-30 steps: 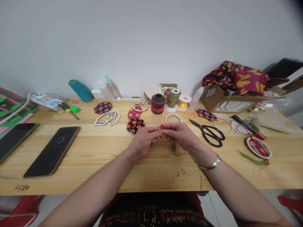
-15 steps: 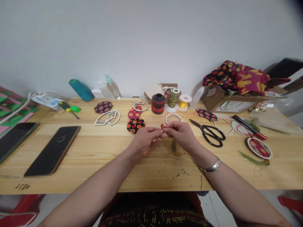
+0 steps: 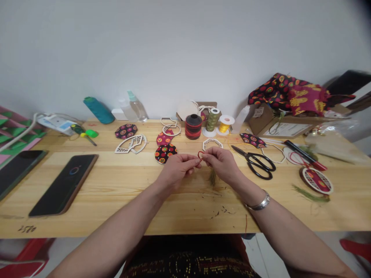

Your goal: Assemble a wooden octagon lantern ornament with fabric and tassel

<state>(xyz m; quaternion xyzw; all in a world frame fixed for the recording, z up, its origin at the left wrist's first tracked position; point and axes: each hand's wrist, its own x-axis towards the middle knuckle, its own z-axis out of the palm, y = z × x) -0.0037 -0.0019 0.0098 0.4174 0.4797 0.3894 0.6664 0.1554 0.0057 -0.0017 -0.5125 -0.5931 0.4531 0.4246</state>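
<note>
A thin red cord (image 3: 199,154) makes a small loop between my fingertips, over the middle of the wooden table. My left hand (image 3: 181,165) is closed in a pinch on one part of it. From the other side my right hand (image 3: 218,159), with a silver bangle at its wrist, pinches the cord too. The cord's ends are hidden by the fingers. Below my right hand lies a small bunch of green threads (image 3: 213,178). Just beyond the hands is a pale octagonal openwork frame (image 3: 212,144), and a gourd-shaped patterned fabric piece (image 3: 165,153) lies left of them.
Black-handled scissors (image 3: 259,164) lie to the right, near an oval tasselled ornament (image 3: 318,180). Behind stand a red-and-black thread spool (image 3: 193,127), a green spool (image 3: 213,120) and a yellow spool (image 3: 225,124). A phone (image 3: 65,184) rests at left; a cardboard box (image 3: 261,123) holds fabric.
The red cord, bunched small between the fingertips before, now shows as an open loop. My hands have stayed in nearly the same place.
</note>
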